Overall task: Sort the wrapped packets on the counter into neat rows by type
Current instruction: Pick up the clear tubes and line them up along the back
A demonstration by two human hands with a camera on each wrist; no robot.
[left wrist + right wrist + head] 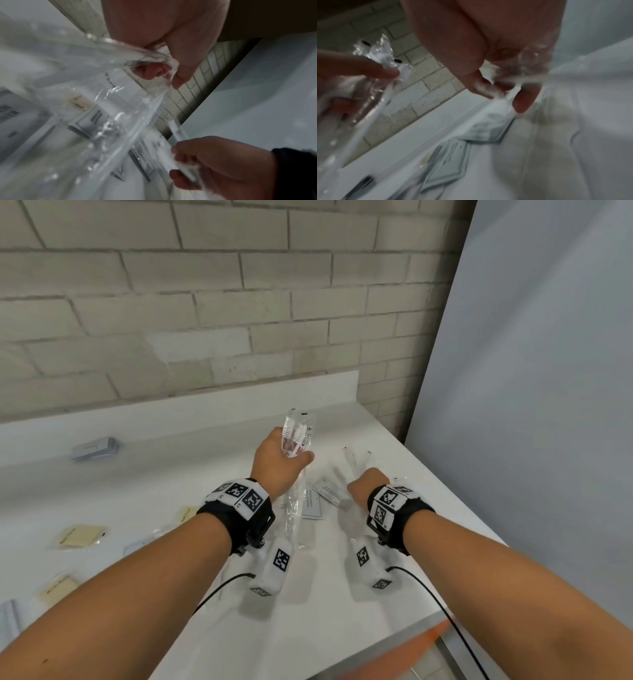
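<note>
My left hand [281, 462] grips a bunch of long clear-wrapped packets [297, 436], held upright above the white counter [205, 419]; the left wrist view shows the fingers [181, 79] curled round the crinkled plastic [120, 105]. To its right, my right hand [368, 484] holds another long clear packet [351, 458] just over the counter, the fingers [522, 102] curled round it [505, 81]. Flat white printed packets [325, 494] lie under and between the hands. Yellow wrapped packets [80, 537] lie at the left.
A grey-blue packet [96, 448] lies far left near the backsplash. A brick wall [205, 302] stands behind the counter and a pale panel [531, 405] closes the right side. The counter's front edge [394, 642] runs diagonally at the lower right.
</note>
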